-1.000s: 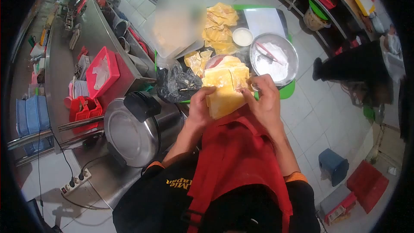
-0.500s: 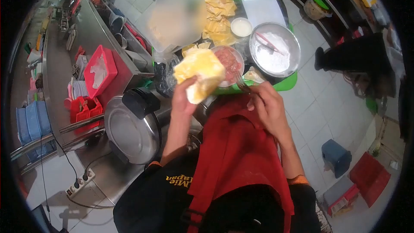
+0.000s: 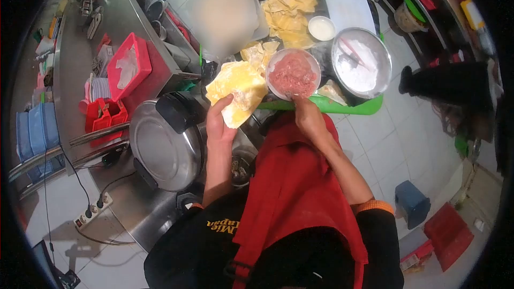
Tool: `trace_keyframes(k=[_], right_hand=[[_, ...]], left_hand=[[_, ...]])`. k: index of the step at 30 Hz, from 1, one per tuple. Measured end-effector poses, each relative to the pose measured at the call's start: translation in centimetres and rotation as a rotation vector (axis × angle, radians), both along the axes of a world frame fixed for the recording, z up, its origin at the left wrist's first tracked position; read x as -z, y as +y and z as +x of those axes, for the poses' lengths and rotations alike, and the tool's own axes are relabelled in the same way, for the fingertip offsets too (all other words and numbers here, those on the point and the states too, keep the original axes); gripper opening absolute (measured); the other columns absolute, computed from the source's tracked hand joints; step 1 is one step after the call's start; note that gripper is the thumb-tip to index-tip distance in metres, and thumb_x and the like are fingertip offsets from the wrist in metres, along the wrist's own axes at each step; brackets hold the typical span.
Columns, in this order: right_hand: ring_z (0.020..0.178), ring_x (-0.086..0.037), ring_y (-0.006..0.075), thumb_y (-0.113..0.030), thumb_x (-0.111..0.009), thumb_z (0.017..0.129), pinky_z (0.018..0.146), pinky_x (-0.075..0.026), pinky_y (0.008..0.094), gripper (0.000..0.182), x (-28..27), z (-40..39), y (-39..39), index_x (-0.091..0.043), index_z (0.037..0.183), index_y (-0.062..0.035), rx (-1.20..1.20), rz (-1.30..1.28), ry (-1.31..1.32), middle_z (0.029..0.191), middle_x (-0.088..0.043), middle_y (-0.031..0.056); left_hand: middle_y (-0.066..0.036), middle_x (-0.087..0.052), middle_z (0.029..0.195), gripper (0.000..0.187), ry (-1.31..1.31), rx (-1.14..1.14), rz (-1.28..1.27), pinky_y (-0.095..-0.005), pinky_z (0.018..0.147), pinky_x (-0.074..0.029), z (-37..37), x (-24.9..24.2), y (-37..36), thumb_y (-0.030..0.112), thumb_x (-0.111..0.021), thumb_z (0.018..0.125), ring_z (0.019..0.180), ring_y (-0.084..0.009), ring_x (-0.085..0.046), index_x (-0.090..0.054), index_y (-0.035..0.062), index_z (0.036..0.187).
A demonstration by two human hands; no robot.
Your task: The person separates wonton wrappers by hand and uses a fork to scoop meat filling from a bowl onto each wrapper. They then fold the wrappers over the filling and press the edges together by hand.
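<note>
At the near rim of the round white bowl of pinkish minced meat, the right hand has moved in, its fingers curled closed around a mostly hidden metal fork. Just left of the bowl, the left hand alone pinches the floury yellow dough sheets, which both hands held a second ago.

Yellow sheets, pink mince, white powder, green tray, red apron, black shirt
</note>
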State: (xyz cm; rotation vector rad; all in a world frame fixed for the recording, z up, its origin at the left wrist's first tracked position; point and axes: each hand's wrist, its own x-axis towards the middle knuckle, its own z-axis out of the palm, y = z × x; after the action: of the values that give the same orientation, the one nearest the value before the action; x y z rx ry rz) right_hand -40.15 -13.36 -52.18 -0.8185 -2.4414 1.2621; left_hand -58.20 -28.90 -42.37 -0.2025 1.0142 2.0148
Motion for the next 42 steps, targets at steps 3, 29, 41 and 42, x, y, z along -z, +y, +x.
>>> trace_keyframes(k=[3,29,41,42], right_hand=[[0.081,-0.062,0.0499,0.000,-0.044,0.089,0.072,-0.049,0.0554,0.022,-1.0,-0.2,0.1,-0.058,0.104,0.0055,-0.013,0.001,-0.022,0.084,-0.062,0.0317],[0.044,-0.035,0.0022,-0.003,-0.050,0.096,0.037,-0.022,0.0181,0.034,-8.7,4.6,6.0,-0.052,0.129,-0.0071,0.161,-1.378,0.137,0.077,-0.056,0.0006],[0.057,-0.046,0.0033,-0.001,-0.056,0.094,0.051,-0.037,0.0186,0.029,-9.9,3.1,3.5,-0.055,0.124,-0.0025,0.057,-0.722,0.392,0.076,-0.058,0.0010],[0.061,-0.050,0.0046,0.000,-0.057,0.093,0.055,-0.040,0.0197,0.026,-9.6,2.8,3.4,-0.057,0.120,-0.0011,0.055,-0.538,0.339,0.075,-0.058,0.0004]], left_hand=[[-0.020,-0.059,0.129,0.048,-0.017,-0.007,0.006,-0.0446,0.103,-0.048,0.1,0.3,-1.3,0.000,-0.056,0.089,0.116,-0.0320,-0.061,-0.045,-0.0048,0.136],[-0.023,-0.053,0.136,0.058,-0.202,0.247,0.289,-0.0484,0.108,-0.041,-0.3,1.7,0.0,0.010,-0.055,0.087,0.123,-0.0354,-0.055,-0.038,-0.0073,0.140],[-0.020,-0.055,0.133,0.059,-0.252,0.335,0.387,-0.0466,0.107,-0.043,1.7,-1.0,2.1,0.011,-0.056,0.086,0.121,-0.0333,-0.056,-0.038,-0.0060,0.140],[-0.020,-0.055,0.133,0.059,-0.248,0.335,0.387,-0.0466,0.107,-0.043,1.7,-1.0,2.1,0.011,-0.056,0.086,0.121,-0.0333,-0.056,-0.038,-0.0060,0.140]])
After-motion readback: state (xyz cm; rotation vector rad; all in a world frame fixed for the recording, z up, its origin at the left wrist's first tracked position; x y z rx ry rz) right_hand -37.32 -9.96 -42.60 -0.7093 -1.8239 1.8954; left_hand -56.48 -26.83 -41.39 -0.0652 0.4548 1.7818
